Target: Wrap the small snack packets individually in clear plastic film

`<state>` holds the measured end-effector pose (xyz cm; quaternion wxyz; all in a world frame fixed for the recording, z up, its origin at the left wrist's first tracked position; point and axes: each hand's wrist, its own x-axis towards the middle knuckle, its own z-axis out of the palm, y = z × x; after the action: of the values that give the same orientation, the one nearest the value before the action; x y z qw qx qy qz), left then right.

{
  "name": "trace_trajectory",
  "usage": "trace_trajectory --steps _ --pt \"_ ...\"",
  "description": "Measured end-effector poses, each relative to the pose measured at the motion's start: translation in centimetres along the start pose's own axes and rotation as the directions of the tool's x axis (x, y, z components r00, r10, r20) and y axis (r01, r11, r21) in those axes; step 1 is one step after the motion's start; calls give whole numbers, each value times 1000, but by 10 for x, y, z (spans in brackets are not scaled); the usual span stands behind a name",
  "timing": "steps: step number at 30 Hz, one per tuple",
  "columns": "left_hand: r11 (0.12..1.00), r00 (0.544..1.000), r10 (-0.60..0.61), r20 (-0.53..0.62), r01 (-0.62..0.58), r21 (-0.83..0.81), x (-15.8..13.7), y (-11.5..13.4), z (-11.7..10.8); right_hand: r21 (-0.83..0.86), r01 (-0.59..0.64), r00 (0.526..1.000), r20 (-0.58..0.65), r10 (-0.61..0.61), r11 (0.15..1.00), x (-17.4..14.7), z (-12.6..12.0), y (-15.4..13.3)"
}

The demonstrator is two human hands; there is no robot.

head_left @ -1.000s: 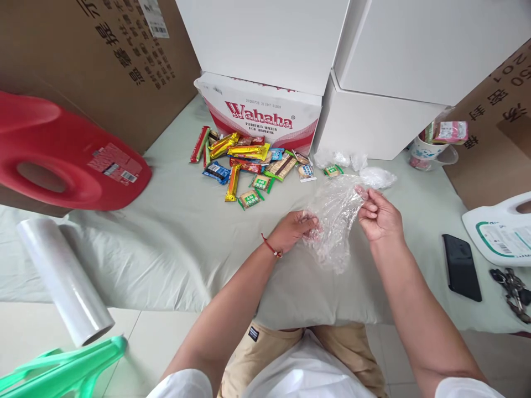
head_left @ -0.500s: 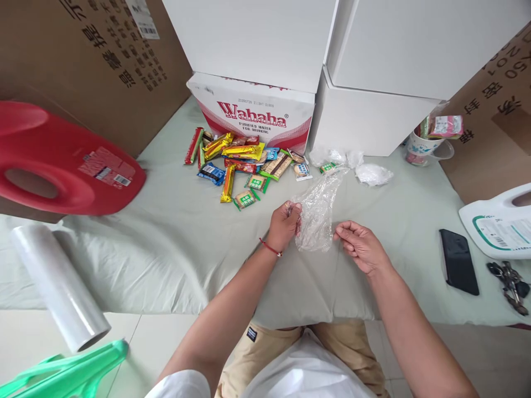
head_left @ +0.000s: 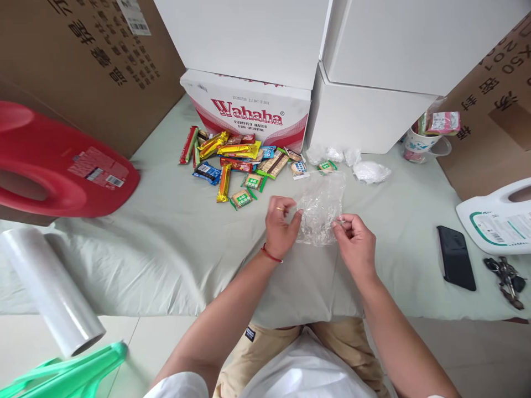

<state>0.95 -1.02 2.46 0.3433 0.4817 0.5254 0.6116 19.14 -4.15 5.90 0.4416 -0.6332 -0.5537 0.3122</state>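
Note:
A thin clear plastic bag, crinkled and spread out, lies on the cloth in front of me. My right hand pinches its right edge between thumb and fingers. At the bag's left edge is my left hand, thumb and curved fingers apart, with a gap between them. Beyond it, to the left, lies a pile of wrapped snack bars with small green-wrapped biscuits at its near side. Another green-wrapped biscuit sits just past the bag's far edge, among crumpled clear plastic.
A white Wahaha carton and white boxes stand behind. On the left are a red jug and a plastic film roll. A cup, a phone, keys and a white jug are on the right.
My left hand has let go of the bag's left edge and its fingers have spread. My right hand has come up to the right edge and pinched it. The bag lies flatter and wider.

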Motion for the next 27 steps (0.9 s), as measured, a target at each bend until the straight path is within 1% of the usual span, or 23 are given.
trace_trajectory --steps 1,2,3,4,5,6,7,8,10,11,12,13,15,17,19,24,26,27 --pt "996 987 -49 152 59 -61 -2 3 1 -96 85 996 -19 -87 992 0 1 -1" --pt "982 943 -110 314 152 -113 -5 4 3 -182 163 985 -20 -169 970 -1 4 -2" --pt "956 875 -164 455 254 -145 -8 5 5 -259 229 972 0 -237 938 -2 8 -3" --pt "926 806 -203 556 342 -157 -10 5 7 -327 279 958 36 -283 903 -4 12 -3" --pt "900 757 -231 612 405 -162 -12 5 10 -383 313 949 80 -306 869 -6 16 -3" --pt "880 732 -249 634 445 -167 -13 3 12 -421 337 941 127 -314 842 -9 21 -3" --pt "864 729 -266 631 471 -179 -13 2 13 -436 360 933 176 -314 825 -12 24 -3" --pt "847 737 -287 612 494 -197 -13 0 14 -424 382 923 224 -314 821 -15 27 -2" --pt "806 758 -345 553 541 -239 -11 -2 15 -314 412 901 279 -332 855 -20 26 -1" --pt "787 766 -373 523 560 -259 -10 -3 14 -237 406 900 272 -341 883 -22 23 -1" --pt "773 772 -396 497 572 -274 -8 -4 14 -162 382 910 240 -339 910 -23 19 0" --pt "765 778 -410 476 578 -285 -7 -4 14 -99 340 929 190 -318 935 -23 14 0" --pt "761 784 -416 461 578 -296 -6 -4 14 -20 226 972 76 -224 974 -19 5 2" --pt "771 788 -404 465 567 -290 -6 -3 14 11 133 991 9 -133 991 -12 1 4" --pt "795 797 -383 467 542 -272 -7 -2 15 19 97 995 1 -97 995 -6 3 5" --pt "859 818 -327 474 466 -212 -10 -3 15 -20 102 989 107 -100 995 -1 19 5" --pt "884 833 -305 462 428 -188 -10 -4 15 -7 71 990 119 -70 997 -1 23 6" --pt "896 841 -293 455 408 -176 -9 -4 15 26 34 992 124 -37 999 0 23 7"
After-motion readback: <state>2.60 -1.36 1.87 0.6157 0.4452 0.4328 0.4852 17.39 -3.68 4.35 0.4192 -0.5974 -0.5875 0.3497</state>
